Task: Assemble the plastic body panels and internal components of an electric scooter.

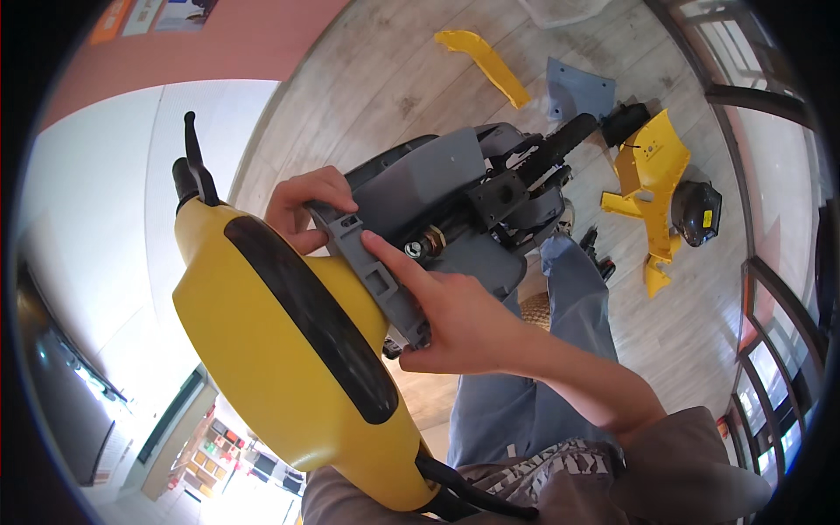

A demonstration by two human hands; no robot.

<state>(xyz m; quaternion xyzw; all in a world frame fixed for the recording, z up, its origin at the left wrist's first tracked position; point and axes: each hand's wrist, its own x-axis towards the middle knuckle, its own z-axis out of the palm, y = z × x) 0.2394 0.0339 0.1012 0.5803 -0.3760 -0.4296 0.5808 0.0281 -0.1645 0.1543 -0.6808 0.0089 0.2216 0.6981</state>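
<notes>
A grey plastic trim piece [378, 278] with rectangular slots lies between both my hands, close beside the yellow handlebar cover [262, 324] of a scooter. My left hand [306, 203] is closed round its far end, the fingers bent over the edge; the handlebar cover hides that forearm. Along its near part rests my right hand [464, 319], index finger stretched over the top and thumb at the lower end. Just right of the piece, a metal nut and stem [425, 245] show in the scooter's exposed middle, next to a grey body panel [420, 179].
A black lever [194, 149] sticks up from the far handlebar end. Beyond the scooter's tyre [564, 144], the floor holds a yellow strip [486, 66], a blue-grey panel [577, 90], yellow body panels [661, 171] and a glossy black part [697, 213]. Framed glass [766, 306] lines the right.
</notes>
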